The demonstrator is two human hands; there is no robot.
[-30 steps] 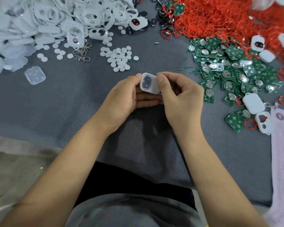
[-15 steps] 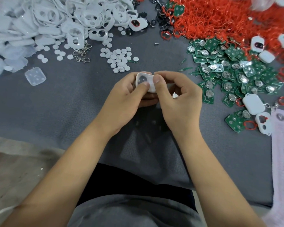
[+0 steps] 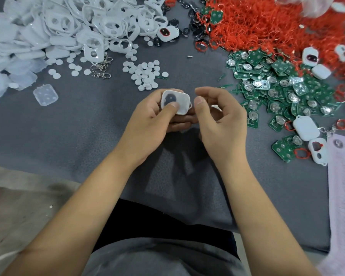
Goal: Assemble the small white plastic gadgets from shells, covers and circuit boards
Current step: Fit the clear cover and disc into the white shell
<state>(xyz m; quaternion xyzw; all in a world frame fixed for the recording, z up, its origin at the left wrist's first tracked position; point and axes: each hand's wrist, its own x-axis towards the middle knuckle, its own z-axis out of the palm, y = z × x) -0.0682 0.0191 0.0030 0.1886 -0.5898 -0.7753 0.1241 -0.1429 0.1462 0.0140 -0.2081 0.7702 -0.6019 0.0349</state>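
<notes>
Hundreds of loose parts remain, so by my reckoning the job is barely begun: white shells and covers (image 3: 64, 26) heap across the upper left of the frame, red rings (image 3: 267, 22) fill the upper right, and green circuit boards (image 3: 271, 90) spread down the right side. Smaller lots sit between them, namely white round discs (image 3: 145, 76) above centre and metal clasps (image 3: 101, 69) just left of those. Only a few closed white gadgets (image 3: 304, 127) lie at the right edge, beside one open shell (image 3: 318, 151) that is not yet closed. At centre, my left hand (image 3: 153, 120) grips the current gadget (image 3: 175, 102), thumb pressed on its face, where a dark window shows. My right hand (image 3: 219, 116) curls just beside it, with something pale among the fingers; I cannot tell what it holds. This piece looks nearly closed up.
</notes>
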